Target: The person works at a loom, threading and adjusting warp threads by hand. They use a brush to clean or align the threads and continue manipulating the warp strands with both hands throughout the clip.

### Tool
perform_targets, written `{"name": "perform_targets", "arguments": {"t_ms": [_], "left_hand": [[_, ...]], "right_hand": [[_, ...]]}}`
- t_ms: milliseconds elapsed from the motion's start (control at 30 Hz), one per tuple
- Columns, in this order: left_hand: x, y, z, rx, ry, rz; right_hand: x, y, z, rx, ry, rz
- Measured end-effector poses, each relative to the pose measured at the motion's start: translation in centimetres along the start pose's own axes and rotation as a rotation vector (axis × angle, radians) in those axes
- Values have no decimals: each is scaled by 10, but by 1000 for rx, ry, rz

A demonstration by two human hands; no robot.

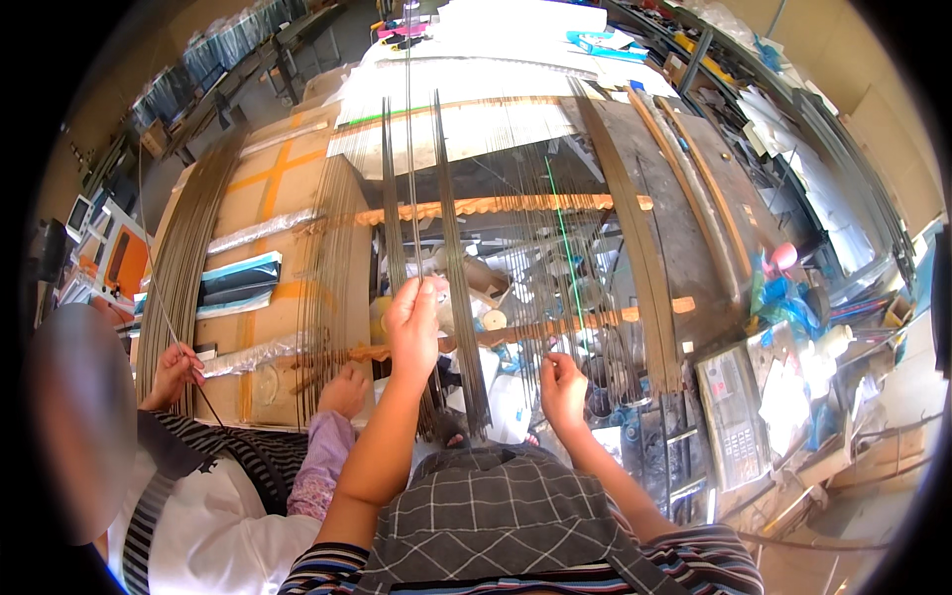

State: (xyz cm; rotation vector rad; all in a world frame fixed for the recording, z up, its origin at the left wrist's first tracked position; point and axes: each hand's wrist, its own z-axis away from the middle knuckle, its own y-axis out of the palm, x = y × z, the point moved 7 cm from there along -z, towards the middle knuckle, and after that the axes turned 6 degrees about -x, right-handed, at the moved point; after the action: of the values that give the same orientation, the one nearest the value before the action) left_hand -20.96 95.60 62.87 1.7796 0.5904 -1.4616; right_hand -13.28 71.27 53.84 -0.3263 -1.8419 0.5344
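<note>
Left hand [413, 325]: fingers pinched on thin strands [410, 159], which extend to the far side of the near wooden bar [511, 332]. Right hand [563, 389]: fingers curled together on the bar's near side; whether they grip a strand cannot be told. Dark strand bundles [463, 327] cross the bar; a co-worker's hand [344, 391] is near its left end.

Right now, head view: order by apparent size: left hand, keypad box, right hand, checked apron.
1. Checked apron
2. Keypad box
3. Left hand
4. Right hand, looks smaller, though perhaps only farther from the camera.
</note>
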Motion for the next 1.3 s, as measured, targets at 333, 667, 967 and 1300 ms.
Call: {"name": "perform_targets", "arguments": {"t_ms": [333,667,967,1300], "left_hand": [[4,-4,20,18,18,-77],[11,-10,30,16,-30,-93],[17,-9,35,27,-68,-56],[18,-12,37,21,-44,-92]], "right_hand": [[-6,18,-3,36,-2,55],[-14,29,-4,80,-9,104],[-19,50,-22,91,-47,238],[-27,66,-41,94,-87,350]]}}
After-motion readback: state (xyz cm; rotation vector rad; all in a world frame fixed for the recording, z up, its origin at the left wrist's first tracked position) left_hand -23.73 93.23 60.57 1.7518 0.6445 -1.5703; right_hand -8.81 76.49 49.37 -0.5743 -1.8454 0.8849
